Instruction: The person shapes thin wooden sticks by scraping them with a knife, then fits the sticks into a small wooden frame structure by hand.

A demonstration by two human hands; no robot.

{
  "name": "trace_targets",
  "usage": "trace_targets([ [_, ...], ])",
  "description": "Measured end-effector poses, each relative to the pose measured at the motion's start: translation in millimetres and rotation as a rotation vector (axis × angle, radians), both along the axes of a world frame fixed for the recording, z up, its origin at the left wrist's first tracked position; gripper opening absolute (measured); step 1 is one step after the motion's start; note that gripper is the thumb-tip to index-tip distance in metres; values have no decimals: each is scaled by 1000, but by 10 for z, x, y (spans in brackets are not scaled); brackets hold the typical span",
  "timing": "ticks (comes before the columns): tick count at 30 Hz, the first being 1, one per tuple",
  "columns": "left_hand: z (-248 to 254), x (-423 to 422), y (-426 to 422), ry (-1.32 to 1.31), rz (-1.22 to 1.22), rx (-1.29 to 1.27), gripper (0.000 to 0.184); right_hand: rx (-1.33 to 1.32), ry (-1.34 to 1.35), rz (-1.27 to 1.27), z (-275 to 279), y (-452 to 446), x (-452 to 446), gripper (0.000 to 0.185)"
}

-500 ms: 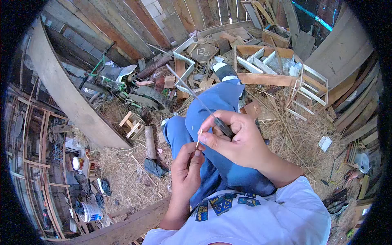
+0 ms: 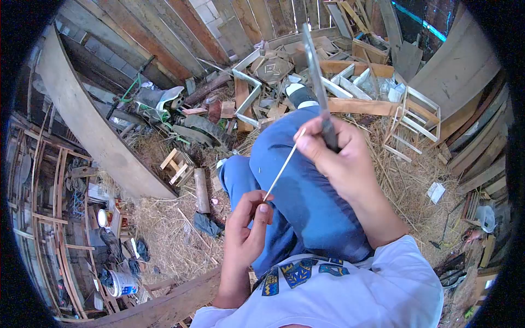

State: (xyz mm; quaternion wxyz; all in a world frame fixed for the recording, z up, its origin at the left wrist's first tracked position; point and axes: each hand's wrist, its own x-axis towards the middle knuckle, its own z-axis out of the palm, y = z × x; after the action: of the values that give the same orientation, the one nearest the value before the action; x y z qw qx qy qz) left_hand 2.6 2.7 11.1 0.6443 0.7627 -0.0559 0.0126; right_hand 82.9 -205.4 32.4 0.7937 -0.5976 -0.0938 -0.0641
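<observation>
A thin pale stick [image 2: 283, 169] slants between my two hands above my knees. My left hand [image 2: 246, 224] pinches its lower end between thumb and fingers. My right hand [image 2: 345, 156] is closed round the dark handle of a knife [image 2: 315, 71], whose long blade points up and away from me. The thumb and forefinger of that same hand are at the stick's upper end. The blade stands apart from the stick. Just below both hands are my legs in blue trousers [image 2: 295, 175].
Straw [image 2: 169, 229] covers the ground. Wood scraps and white-edged frames [image 2: 418, 117] lie ahead. A small wooden stool-like piece [image 2: 178, 167] and a log [image 2: 201, 190] are at left, near a leaning board [image 2: 104, 126]. White buckets [image 2: 121, 284] stand further left.
My right hand has moved up and away from my left, and more of the stick shows between them. The knife blade has swung from pointing up-left to nearly straight ahead.
</observation>
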Motion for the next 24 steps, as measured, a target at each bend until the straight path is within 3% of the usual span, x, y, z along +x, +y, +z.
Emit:
trace_targets([
  [2,-63,15,68,-50,-15,128,11,4,96,16,38,-96,41,12],
  [7,110,7,57,-56,49,210,12,129,10,-85,-59,-130,82,9],
  [10,183,10,27,-51,116,220,11,-112,-161,-269,-118,-118,-20,10],
  [14,279,15,-24,-76,141,229,10,-360,-221,-116,-186,-144,-57,15],
  [16,281,19,-46,-173,117,252,11,-438,-239,-272,-189,-133,-58,16],
  [17,304,13,-66,-172,126,245,11,-589,-387,-305,-226,-119,-52,14],
  [18,341,3,-91,-159,128,242,11,-594,-391,-297,-246,-89,-102,14],
  [20,381,2,-105,-150,136,236,11,-794,-666,-77,-280,-21,-221,11],
  [22,391,4,-97,-148,95,206,11,-802,-701,-108,-232,-40,-164,9],
  [24,416,-16,-98,-100,88,178,11,-627,-495,-291,-169,-92,-91,8],
])
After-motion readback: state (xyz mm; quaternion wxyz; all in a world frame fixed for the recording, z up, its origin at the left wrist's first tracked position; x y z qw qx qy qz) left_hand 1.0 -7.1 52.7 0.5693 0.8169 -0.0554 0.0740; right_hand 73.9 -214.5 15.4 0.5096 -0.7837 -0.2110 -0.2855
